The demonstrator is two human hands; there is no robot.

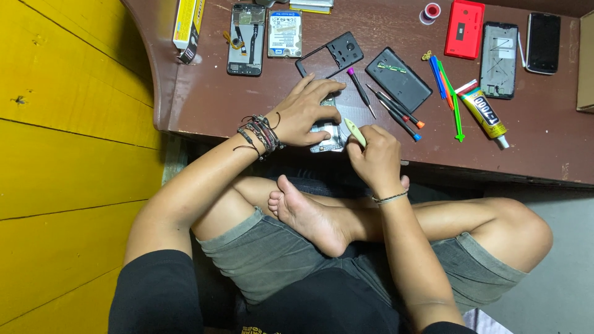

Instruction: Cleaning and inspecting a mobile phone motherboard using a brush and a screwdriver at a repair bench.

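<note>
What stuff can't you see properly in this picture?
- Phone part, head view: mostly covered by the left hand.
- Pry tool, head view: its lower end is hidden in the right hand.
- Box, head view: cut off by the right edge.
- Yellow box, head view: cut off by the top edge.
- Tape roll, head view: too small to tell much.

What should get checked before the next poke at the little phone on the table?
1. Left hand pressing the phone flat: ok.
2. Right hand gripping the pale pry tool: ok.
3. Tool tip in the phone's seam: cannot tell, hidden.
4. Phone fully on the table: not ok, it sits at the front edge.
5. Screwdrivers within reach: ok.
</note>
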